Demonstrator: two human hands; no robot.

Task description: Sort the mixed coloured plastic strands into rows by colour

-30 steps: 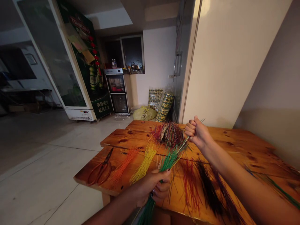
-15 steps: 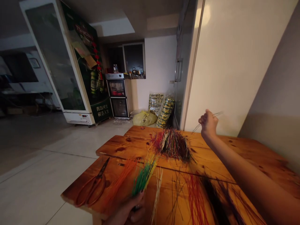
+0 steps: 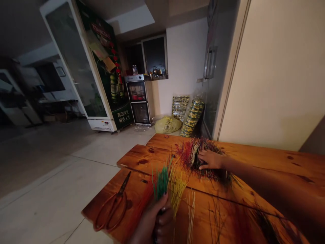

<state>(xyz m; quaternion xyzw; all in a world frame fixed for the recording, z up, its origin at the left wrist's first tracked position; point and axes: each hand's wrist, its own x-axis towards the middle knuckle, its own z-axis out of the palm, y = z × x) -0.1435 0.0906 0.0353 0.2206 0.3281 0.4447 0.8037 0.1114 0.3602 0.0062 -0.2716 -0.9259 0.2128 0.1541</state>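
My left hand (image 3: 161, 215) is closed around a bundle of thin green strands (image 3: 160, 181), which stand upright above the fist. Beside it, yellow strands (image 3: 177, 188) lie on the table. My right hand (image 3: 210, 159) reaches onto a mixed pile of coloured strands (image 3: 194, 152), its fingers stretched out and touching the pile. Part of the pile is hidden under this hand and forearm. Cream strands (image 3: 191, 213) lie nearer to me, and orange-red strands (image 3: 144, 203) are left of my left hand. Red strands (image 3: 237, 217) and dark strands (image 3: 266, 223) lie blurred below my right forearm.
Scissors with orange-red handles (image 3: 111, 208) rest at the left side of the wooden table (image 3: 138, 156). Beyond the table are a yellow bag (image 3: 167, 125), wrapped patterned bundles (image 3: 193, 117), a small glass-door cabinet (image 3: 139, 100) and a tall drinks fridge (image 3: 101, 118).
My right hand has come down and left from above the table's right side, where it pinched a few thin strands, to the pile. The view has turned slightly right. Yellow strands now show apart from the green.
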